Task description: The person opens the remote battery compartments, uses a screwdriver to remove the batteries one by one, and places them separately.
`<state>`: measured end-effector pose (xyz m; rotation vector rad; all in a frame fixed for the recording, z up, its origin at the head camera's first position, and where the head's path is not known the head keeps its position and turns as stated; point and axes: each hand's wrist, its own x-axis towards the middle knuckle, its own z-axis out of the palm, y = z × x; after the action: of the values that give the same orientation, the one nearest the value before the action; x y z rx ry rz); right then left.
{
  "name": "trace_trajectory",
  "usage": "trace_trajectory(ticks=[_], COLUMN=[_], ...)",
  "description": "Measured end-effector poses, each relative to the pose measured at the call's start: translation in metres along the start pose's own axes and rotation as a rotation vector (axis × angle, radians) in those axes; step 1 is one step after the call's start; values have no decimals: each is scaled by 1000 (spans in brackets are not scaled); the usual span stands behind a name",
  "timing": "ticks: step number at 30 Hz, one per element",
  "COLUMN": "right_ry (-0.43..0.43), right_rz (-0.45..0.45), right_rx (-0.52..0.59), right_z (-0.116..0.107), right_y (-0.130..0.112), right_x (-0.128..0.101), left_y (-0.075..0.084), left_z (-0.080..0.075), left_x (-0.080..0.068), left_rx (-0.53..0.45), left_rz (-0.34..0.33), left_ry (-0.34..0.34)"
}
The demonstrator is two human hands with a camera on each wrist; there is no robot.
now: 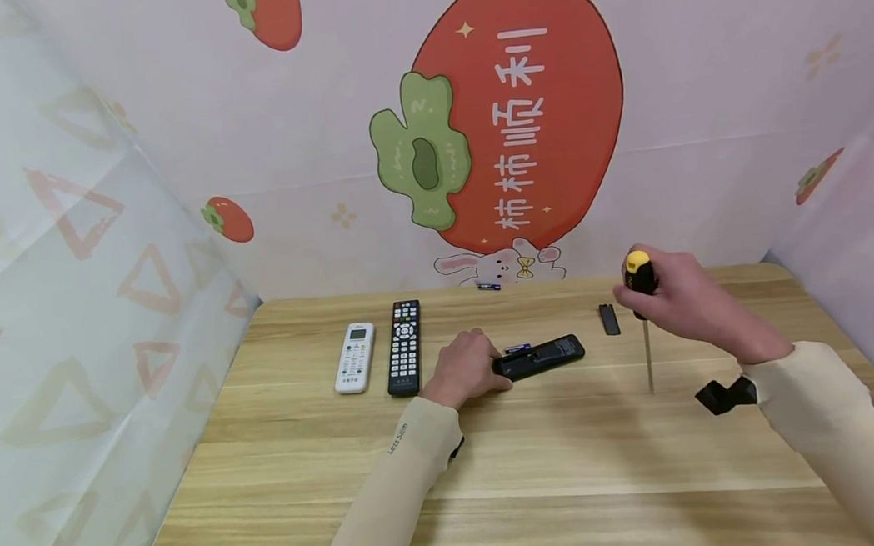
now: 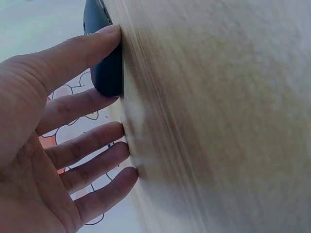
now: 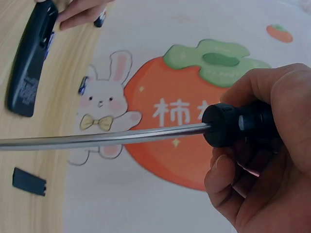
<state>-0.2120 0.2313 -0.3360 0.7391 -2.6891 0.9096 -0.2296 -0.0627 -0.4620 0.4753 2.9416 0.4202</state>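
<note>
Curled fingers of the right hand (image 1: 679, 296) make a closed grip round the black-and-yellow handle of a long-shafted screwdriver (image 1: 640, 281); its thin steel shaft runs straight down from the fist, and the tip looks to meet the pale wooden tabletop (image 1: 539, 467) just below the grip. In the right wrist view the fingers wrap the black handle (image 3: 243, 126) fully and the bare shaft juts out beyond them.

Well to the left of that grip, the left hand (image 1: 467, 367) lies flat on the tabletop, fingers straight and spread, its grip open. The fingertips press the near end of a black remote control lying face down with its battery bay uncovered (image 1: 540, 356); in the left wrist view the index finger (image 2: 87, 48) rests along the rounded dark end of the remote (image 2: 108, 73) while the other fingertips touch the wood beside it. The remote stretches from the left hand toward the right hand and stops short of the screwdriver shaft.

Left of the open hand, a second black remote control with rows of buttons (image 1: 404, 346) lies lengthwise, and just beyond it a white remote control with a small screen (image 1: 354, 357).

Between the face-down remote and the screwdriver grip, slightly farther back, lies a small black rectangular battery cover (image 1: 609, 319). A small blue-tinted battery (image 1: 518, 348) sits against the far edge of the open remote, just beside the left fingertips, and another battery (image 1: 489, 286) lies at the back edge of the tabletop.
</note>
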Motion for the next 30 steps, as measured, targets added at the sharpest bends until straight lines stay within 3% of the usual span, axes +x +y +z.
trace_trajectory(ticks=[11,17,30], right_ry=[-257,-324,-386], right_rz=[285,336,406], right_rx=[-96,-98,-119], right_z=[-10,-9,-8], right_y=[49,71,108], right_x=[9,8,6], left_y=[-1,0,0], left_z=[0,0,-1], left_x=[0,1,0], left_rx=[-25,-18,-36], left_rz=[-2,1,-15], left_ry=[-8,-11,-17])
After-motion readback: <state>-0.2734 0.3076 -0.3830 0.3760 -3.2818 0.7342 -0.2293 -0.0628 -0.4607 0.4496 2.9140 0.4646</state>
